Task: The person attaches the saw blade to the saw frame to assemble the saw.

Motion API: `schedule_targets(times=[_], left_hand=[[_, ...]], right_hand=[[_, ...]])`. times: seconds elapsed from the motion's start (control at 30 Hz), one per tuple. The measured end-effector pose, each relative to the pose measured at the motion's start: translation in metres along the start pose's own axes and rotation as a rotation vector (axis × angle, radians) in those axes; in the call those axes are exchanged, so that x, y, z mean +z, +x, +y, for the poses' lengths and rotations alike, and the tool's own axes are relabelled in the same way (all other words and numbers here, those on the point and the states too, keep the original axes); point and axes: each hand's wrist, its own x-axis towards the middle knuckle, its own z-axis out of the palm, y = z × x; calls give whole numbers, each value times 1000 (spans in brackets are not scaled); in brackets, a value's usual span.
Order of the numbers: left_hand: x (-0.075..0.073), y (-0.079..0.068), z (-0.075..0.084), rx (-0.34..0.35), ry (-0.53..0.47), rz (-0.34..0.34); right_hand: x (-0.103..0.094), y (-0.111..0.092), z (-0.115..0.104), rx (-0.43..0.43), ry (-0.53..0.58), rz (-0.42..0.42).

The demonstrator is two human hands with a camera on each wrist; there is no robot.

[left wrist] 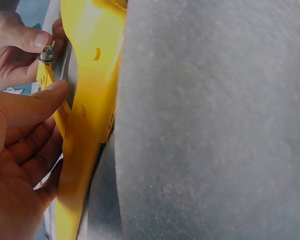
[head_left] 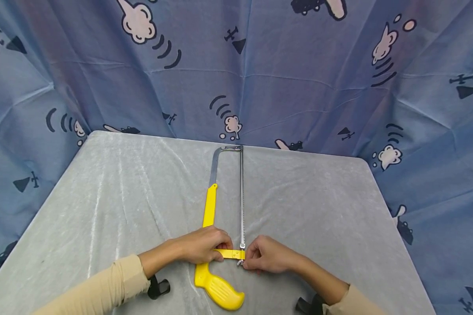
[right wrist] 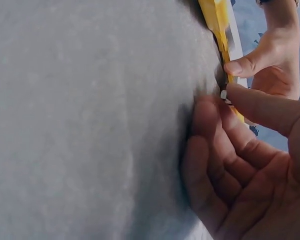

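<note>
The hacksaw [head_left: 220, 227] lies flat on the tabletop [head_left: 122, 197]. Left hand [head_left: 199, 246] grips the yellow frame; right hand [head_left: 266, 254] pinches the blade nut [left wrist: 46, 53]. Hold the frame steady while turning the nut squarely.

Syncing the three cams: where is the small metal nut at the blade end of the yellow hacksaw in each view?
Head: small metal nut low centre, where the thin steel blade meets the yellow hacksaw frame.
Left wrist: top left, by the right hand.
Right wrist: right of centre, partly hidden by fingers.
Shared landmark: yellow crossbar.
</note>
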Motion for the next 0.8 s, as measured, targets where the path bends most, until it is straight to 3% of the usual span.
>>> schedule_targets(times=[0.8], left_hand=[[0, 2, -1, 18, 7, -5]], right_hand=[[4, 2, -1, 24, 47, 4]])
